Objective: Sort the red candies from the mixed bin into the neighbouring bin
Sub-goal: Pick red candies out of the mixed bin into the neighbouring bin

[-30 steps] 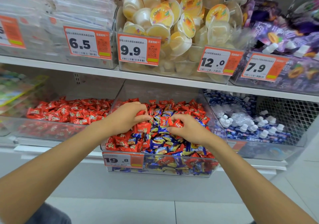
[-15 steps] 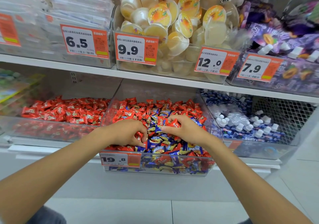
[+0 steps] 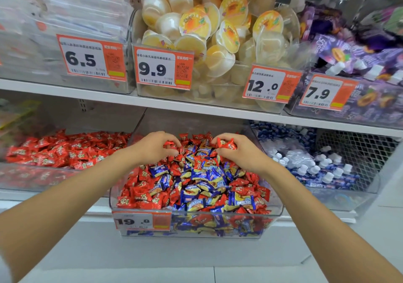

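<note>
A clear mixed bin (image 3: 277, 213) on the lower shelf holds red and blue-and-gold wrapped candies. Over its back half, my left hand (image 3: 152, 147) curls round red candies (image 3: 169, 144) that show between its fingers. My right hand (image 3: 242, 151) pinches one red candy (image 3: 226, 144) in its fingertips, lifted just above the pile. To the left stands the neighbouring bin (image 3: 32, 180), filled only with red candies (image 3: 65, 147).
A bin of blue-and-white capped pouches (image 3: 316, 164) stands to the right. The upper shelf (image 3: 152, 101) overhangs the bins and carries jelly cups (image 3: 209, 33), clear packs and purple pouches behind orange price tags. White floor lies below.
Both hands have moved toward the back of the mixed bin. My right hand has lifted a red candy clear of the pile; my left hand still grips red candies.
</note>
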A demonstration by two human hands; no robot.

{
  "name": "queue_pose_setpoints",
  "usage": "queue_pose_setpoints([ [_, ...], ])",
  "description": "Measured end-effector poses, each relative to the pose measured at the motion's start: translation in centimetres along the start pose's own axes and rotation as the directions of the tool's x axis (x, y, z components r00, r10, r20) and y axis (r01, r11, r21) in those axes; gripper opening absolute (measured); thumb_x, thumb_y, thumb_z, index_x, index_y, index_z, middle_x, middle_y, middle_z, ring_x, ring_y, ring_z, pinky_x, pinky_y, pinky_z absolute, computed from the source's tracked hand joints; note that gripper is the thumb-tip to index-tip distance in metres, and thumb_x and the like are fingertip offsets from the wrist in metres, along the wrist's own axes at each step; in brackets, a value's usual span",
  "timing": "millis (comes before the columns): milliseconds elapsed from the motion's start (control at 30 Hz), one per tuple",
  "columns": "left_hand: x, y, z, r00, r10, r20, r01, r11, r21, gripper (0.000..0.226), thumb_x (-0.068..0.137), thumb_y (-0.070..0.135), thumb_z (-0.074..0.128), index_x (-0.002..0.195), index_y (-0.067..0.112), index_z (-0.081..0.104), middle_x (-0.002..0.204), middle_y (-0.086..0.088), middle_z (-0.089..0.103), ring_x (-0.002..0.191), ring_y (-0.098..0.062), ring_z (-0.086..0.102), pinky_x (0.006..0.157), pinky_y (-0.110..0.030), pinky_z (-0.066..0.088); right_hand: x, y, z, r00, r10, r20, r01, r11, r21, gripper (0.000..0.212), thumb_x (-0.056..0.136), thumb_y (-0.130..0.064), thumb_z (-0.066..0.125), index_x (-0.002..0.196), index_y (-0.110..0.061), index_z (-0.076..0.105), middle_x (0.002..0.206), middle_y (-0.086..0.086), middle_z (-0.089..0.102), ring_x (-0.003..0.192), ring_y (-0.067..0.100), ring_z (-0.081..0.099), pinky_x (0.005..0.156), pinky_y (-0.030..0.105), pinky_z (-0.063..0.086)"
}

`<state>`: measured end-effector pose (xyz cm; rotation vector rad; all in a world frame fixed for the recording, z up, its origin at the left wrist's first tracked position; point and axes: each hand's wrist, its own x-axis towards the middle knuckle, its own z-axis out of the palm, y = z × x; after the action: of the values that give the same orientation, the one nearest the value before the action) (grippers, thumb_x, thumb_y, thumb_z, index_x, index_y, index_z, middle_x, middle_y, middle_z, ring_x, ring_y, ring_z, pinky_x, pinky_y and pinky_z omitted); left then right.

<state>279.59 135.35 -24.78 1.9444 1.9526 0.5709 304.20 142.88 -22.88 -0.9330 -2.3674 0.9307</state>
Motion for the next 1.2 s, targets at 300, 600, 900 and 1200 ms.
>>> queue_pose_setpoints([
  [300, 4.6, -0.6, 2.8, 0.983, -0.076, 0.164, 0.051, 0.988, 0.148, 0.028, 0.081, 0.04, 0.07, 0.102, 0.021, 0.068, 0.131, 0.001, 0.057, 0.121, -0.022, 0.05, 0.102, -0.038, 0.04, 5.9, 0.5, 3.5, 0.918, 0.19, 0.347, -0.014, 0.892, -0.452, 0.045, 0.089, -0.043, 0.062, 0.126, -0.017, 0.058, 0.128, 0.003, 0.058, 0.097, 0.018, 0.058, 0.086, 0.032, 0.041],
  [600, 0.3, 0.4, 0.9, 0.99, 0.113, -0.089, -0.117, 0.992, -0.043, 0.029, 0.085, 0.045, 0.063, 0.106, 0.026, 0.068, 0.11, 0.01, 0.067, 0.102, -0.008, 0.062, 0.091, -0.033, 0.048, 3.2, 1.3, 2.1, 1.0, 0.002, -0.028, -0.007, 0.981, -0.192, 0.032, 0.088, -0.038, 0.065, 0.106, -0.012, 0.065, 0.097, -0.002, 0.064, 0.079, 0.009, 0.057, 0.071, 0.026, 0.043],
  [900, -9.7, -4.6, -5.6, 0.924, -0.019, -0.381, -0.019, 0.995, -0.096, 0.013, 0.088, 0.03, 0.064, 0.083, 0.019, 0.058, 0.063, 0.008, 0.053, 0.054, 0.002, 0.05, 0.053, -0.016, 0.035, 1.9, -7.1, 6.2, 0.993, -0.106, 0.043, 0.106, 0.994, -0.01, 0.022, 0.089, -0.038, 0.064, 0.102, -0.02, 0.062, 0.092, -0.011, 0.055, 0.075, -0.005, 0.05, 0.076, 0.019, 0.036],
  [1200, -10.5, -16.3, -9.9, 0.807, -0.34, -0.482, 0.265, 0.939, -0.219, 0.029, 0.092, 0.033, 0.058, 0.107, 0.008, 0.059, 0.088, -0.007, 0.062, 0.08, -0.024, 0.056, 0.065, -0.032, 0.04, 11.0, -16.0, 16.7, 0.971, -0.226, 0.075, 0.236, 0.956, -0.174, 0.025, 0.085, -0.033, 0.07, 0.102, -0.016, 0.063, 0.101, 0.01, 0.059, 0.088, 0.021, 0.052, 0.072, 0.027, 0.032],
])
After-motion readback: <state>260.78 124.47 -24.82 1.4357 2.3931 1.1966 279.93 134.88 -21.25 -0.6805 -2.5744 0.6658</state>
